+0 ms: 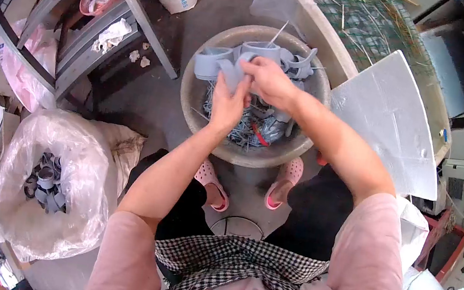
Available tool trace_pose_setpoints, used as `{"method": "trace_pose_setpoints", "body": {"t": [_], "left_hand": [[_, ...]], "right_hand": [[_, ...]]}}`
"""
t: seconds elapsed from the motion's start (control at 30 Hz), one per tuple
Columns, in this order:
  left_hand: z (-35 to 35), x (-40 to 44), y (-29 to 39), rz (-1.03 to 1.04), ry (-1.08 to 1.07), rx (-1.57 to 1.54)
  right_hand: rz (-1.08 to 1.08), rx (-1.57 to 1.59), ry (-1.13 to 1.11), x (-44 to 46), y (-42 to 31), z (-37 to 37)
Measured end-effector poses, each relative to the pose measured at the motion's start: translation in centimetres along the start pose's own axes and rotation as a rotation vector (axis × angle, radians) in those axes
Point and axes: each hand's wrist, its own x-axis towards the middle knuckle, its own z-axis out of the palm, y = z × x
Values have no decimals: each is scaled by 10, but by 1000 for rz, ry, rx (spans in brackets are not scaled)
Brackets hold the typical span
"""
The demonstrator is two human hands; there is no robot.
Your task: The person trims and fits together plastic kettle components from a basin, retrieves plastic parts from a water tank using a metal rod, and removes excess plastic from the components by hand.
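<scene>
Both of my hands are over a round tub (190,105) that stands between my feet. My left hand (228,105) is closed on a light grey plastic part (229,75) from below. On the upper right side of the same part, my right hand (269,81) is closed, its fingers bent in; the exact grip is blurred. A curved grey piece (210,62) sits at the left of the part; I cannot tell whether they are joined. Around them in the tub lie more grey plastic pieces (299,64), thin grey sticks and a red object (260,134).
At the left stands a clear plastic-lined bag (85,152) with grey pipe-like parts (45,179) inside. A long bin (342,59) with green netting and a white panel (387,121) are on the right. A metal frame (138,9) rises at upper left.
</scene>
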Motion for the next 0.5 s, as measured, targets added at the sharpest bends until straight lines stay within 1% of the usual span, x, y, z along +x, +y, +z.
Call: {"method": "trace_pose_setpoints", "body": {"t": [0.03,0.07,0.1,0.17,0.2,0.23,0.27,0.3,0.37,0.4,0.43,0.5], "left_hand": [[-2,-3,8,-150,-27,-33],[-5,0,5,-92,-27,-99],[-12,0,17,-137,-6,-15],[-33,3,29,-144,-40,-30],[-43,6,28,-150,-73,-4],[-47,5,34,-170,-93,-88],[-54,6,29,-124,-177,-68],[-60,8,24,-78,-261,-49],[-63,6,24,-56,-314,14],[-62,5,24,-36,-356,75],[-60,6,24,-40,-365,77],[-59,3,24,-67,-352,-26]], "right_hand": [[-9,-3,5,-7,-9,-6],[-117,-374,-39,-16,-24,-21],[-223,-746,-82,-27,-44,-32],[-296,-809,306,-45,-81,-50],[-411,-920,444,-42,-86,-68],[-526,-1028,587,-39,-89,-83],[-393,-808,418,-36,-86,-95],[-397,-803,428,-38,-81,-94],[-48,-130,-21,-44,-63,-88],[-23,-103,-184,-37,-56,-82],[-21,-95,-177,-40,-56,-84],[69,-428,-207,-49,-64,-75]]}}
